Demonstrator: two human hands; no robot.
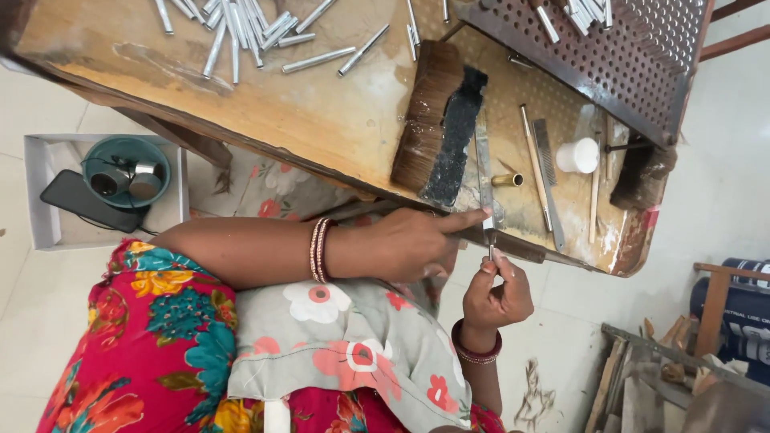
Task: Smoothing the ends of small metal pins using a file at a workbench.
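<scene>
My left hand (pixel 417 244) reaches in from the left with bangles on the wrist. Its index finger presses on the near end of a long flat metal file (pixel 484 164), which lies across the edge of the wooden workbench (pixel 321 120). Just below, my right hand (pixel 499 295) pinches a small thin metal tube (pixel 491 250) upright against the bench edge, under the file's tip. A flowered cloth (pixel 345 337) covers my lap.
Several loose metal tubes (pixel 241 32) lie on the bench's far left. A wide brush (pixel 437 120), a short brass tube (pixel 507 180), a second file (pixel 545 172), a white cap (pixel 579 155) and a perforated metal plate (pixel 634 56) are nearby. A white box (pixel 48 228) on the floor holds a teal bowl (pixel 127 170) and a phone (pixel 80 200).
</scene>
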